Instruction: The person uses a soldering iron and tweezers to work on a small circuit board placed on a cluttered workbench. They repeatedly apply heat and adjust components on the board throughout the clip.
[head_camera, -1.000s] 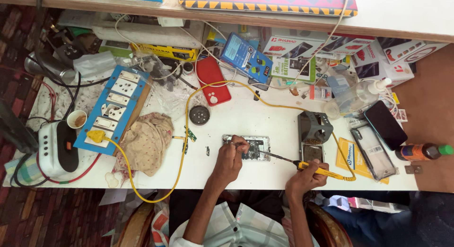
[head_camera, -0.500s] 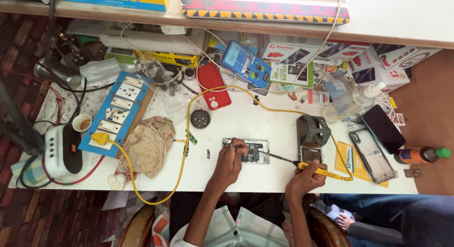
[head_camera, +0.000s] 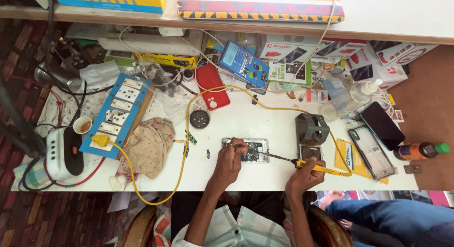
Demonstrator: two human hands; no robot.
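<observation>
Left hand: fingers bunched, pressed down on the left half of the opened phone; whether they pinch some small part I cannot tell.
Right hand: closed round the yellow handle of the iron, held like a pen, tip lying toward 9 o'clock and meeting the phone's right edge.
Phone: flat on the white table, near the front edge, back off, board showing.
Cord: yellow, loops from the iron up toward 12 o'clock, round to the left and down to a plug in the switchboard.
Switchboard: blue, tilted, at 9 o'clock from the phone, well apart.
Cloth: crumpled, just right of the switchboard.
Stand: grey metal, at 2 o'clock from the phone, near.
Round tin: dark, at 10 o'clock from the phone.
Red phone: beyond the tin, toward 11 o'clock.
Bottle: brown, green cap, lying at far 3 o'clock.
</observation>
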